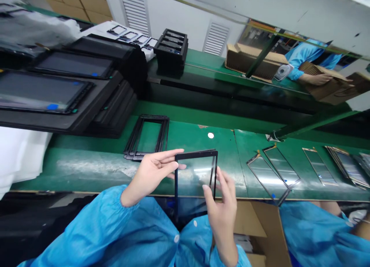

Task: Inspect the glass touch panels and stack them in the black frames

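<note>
Between my hands, a clear glass touch panel with a black border (196,156) is held upright over the table's front edge. My left hand (154,170) pinches its upper left edge between thumb and fingers. On the opposite side, my right hand (222,199) grips the right edge, with the thumb over the front of the glass. A second dark edge shows just behind the panel's top, and I cannot tell whether it is a separate part. Behind my left hand lies a loose stack of thin black rectangular frames (141,138) on the green table.
Black foam trays with dark screens (43,91) are piled at left. A black divided tray stack (172,47) stands on the back shelf. Several glass panels (264,174) lie at right, near a co-worker's blue sleeve (312,232). An open carton (260,228) sits below the table edge.
</note>
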Tool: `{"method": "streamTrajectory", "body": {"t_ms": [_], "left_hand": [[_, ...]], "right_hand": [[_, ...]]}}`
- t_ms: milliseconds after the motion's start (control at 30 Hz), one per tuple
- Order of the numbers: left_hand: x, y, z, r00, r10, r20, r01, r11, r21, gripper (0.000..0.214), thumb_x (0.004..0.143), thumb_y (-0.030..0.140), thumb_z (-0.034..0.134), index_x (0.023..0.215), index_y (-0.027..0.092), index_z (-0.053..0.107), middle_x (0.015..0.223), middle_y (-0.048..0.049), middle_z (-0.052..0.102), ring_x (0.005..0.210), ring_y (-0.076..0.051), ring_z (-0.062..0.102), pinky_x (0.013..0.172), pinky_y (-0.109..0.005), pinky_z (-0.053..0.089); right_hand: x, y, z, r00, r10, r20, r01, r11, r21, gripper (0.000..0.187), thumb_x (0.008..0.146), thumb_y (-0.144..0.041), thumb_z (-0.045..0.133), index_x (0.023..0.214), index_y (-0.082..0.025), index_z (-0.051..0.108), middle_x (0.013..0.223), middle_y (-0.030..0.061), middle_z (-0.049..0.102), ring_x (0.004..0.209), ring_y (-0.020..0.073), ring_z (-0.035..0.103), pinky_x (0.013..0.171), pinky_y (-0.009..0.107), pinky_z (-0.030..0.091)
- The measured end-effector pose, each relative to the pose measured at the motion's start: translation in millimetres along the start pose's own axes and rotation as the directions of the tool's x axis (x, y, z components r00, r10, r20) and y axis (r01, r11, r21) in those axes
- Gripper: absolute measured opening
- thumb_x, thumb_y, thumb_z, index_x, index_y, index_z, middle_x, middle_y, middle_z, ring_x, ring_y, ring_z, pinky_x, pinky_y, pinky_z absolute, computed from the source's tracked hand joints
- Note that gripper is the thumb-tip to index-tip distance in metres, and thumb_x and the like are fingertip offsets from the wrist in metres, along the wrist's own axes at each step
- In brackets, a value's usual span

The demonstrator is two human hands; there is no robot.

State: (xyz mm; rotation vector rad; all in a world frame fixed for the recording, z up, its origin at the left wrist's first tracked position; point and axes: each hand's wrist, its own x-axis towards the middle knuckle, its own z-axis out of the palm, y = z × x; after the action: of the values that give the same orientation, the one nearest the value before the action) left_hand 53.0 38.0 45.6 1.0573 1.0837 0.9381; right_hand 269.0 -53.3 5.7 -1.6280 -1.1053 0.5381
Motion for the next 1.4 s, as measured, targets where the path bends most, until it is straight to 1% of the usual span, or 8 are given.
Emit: {"method": "streamTrajectory", "body": {"t_ms": [100, 200, 367, 733, 867, 967, 1167, 1400], "left_hand": [[-4.2, 5.2, -2.1, 1.0, 0.018, -0.005, -0.018, 0.998, 0.065, 0.045, 0.083, 0.037, 0.087, 0.122, 0.016, 0.083, 0.083, -0.0101, 0.084, 0.089, -0.034, 0.085, 0.062, -0.031, 0.069], [-9.2, 8.7, -3.6, 0.999, 0.04, 0.036, -0.043, 0.995, 0.086, 0.04, 0.081, 0.033, 0.087, 0.118, 0.018, 0.085, 0.081, -0.0091, 0.085, 0.083, -0.032, 0.085, 0.059, -0.029, 0.069], [-14.5, 8.3, -7.0, 0.992, 0.098, 0.075, -0.104, 0.991, 0.083, 0.036, 0.083, 0.028, 0.085, 0.118, 0.022, 0.085, 0.081, -0.0081, 0.086, 0.078, -0.028, 0.085, 0.06, -0.024, 0.067], [-11.7, -2.3, -19.9, 0.976, 0.182, 0.123, -0.205, 0.957, 0.207, 0.03, 0.091, 0.04, 0.08, 0.118, 0.027, 0.085, 0.101, -0.0099, 0.087, 0.088, -0.031, 0.085, 0.065, -0.03, 0.069], [-12.9, 7.4, -10.1, 0.899, 0.273, 0.343, -0.425, 0.735, 0.528, 0.048, 0.091, 0.03, 0.077, 0.138, 0.035, 0.075, 0.154, -0.0052, 0.065, 0.136, -0.036, 0.066, 0.103, -0.038, 0.061], [-12.4, 12.1, -5.3, 0.863, 0.096, 0.496, -0.383, 0.764, 0.519, 0.057, 0.097, 0.026, 0.067, 0.153, 0.035, 0.061, 0.13, -0.0055, 0.08, 0.106, -0.028, 0.08, 0.093, -0.036, 0.063], [-14.3, -1.3, -21.1, 0.979, -0.059, 0.193, 0.023, 0.983, 0.182, 0.05, 0.101, 0.045, 0.065, 0.143, 0.024, 0.049, 0.114, -0.0127, 0.082, 0.076, -0.022, 0.079, 0.056, -0.026, 0.059], [-20.1, -15.8, -25.3, 1.0, -0.025, 0.013, 0.025, 0.999, 0.025, 0.058, 0.096, 0.048, 0.075, 0.138, 0.021, 0.045, 0.106, -0.0148, 0.083, 0.068, -0.023, 0.079, 0.05, -0.027, 0.06]], "right_hand": [[20.9, -10.5, -10.2, 0.995, -0.1, -0.011, 0.1, 0.995, -0.002, 0.056, 0.094, -0.037, 0.073, 0.149, -0.029, 0.064, 0.152, 0.0144, 0.058, 0.138, 0.0337, 0.058, 0.111, 0.054, 0.049], [40.9, -22.0, -15.1, 0.982, 0.04, 0.185, -0.083, 0.969, 0.234, 0.053, 0.098, -0.04, 0.067, 0.149, -0.025, 0.064, 0.112, 0.0103, 0.081, 0.103, 0.0274, 0.077, 0.094, 0.045, 0.061], [47.7, -32.6, -8.3, 0.959, 0.122, 0.257, -0.207, 0.92, 0.332, 0.027, 0.092, -0.04, 0.075, 0.109, -0.02, 0.082, 0.062, 0.0019, 0.077, 0.064, 0.0227, 0.078, 0.074, 0.037, 0.064], [38.1, -42.8, 1.5, 0.966, 0.127, 0.223, -0.207, 0.9, 0.384, 0.021, 0.091, -0.038, 0.076, 0.098, -0.018, 0.081, 0.062, 0.0032, 0.079, 0.061, 0.023, 0.081, 0.069, 0.034, 0.067], [33.9, -44.4, 12.5, 0.924, 0.115, 0.365, -0.263, 0.885, 0.385, 0.025, 0.086, -0.034, 0.082, 0.108, -0.021, 0.08, 0.076, 0.0024, 0.083, 0.067, 0.0215, 0.083, 0.068, 0.029, 0.066], [37.2, -38.5, 10.5, 0.865, 0.124, 0.487, -0.349, 0.845, 0.405, 0.041, 0.081, -0.037, 0.089, 0.119, -0.026, 0.077, 0.097, 0.0021, 0.085, 0.071, 0.0195, 0.082, 0.069, 0.027, 0.065], [53.9, -7.7, -26.3, 0.866, 0.223, 0.447, -0.33, 0.927, 0.179, 0.049, 0.091, -0.067, 0.073, 0.094, -0.02, 0.086, 0.094, 0.0128, 0.086, 0.092, 0.0298, 0.082, 0.089, 0.04, 0.064], [45.1, -8.5, -17.5, 0.898, 0.322, 0.3, -0.413, 0.852, 0.32, 0.057, 0.085, -0.073, 0.076, 0.07, -0.017, 0.077, 0.064, 0.0106, 0.08, 0.053, 0.0239, 0.075, 0.057, 0.031, 0.061]]}}
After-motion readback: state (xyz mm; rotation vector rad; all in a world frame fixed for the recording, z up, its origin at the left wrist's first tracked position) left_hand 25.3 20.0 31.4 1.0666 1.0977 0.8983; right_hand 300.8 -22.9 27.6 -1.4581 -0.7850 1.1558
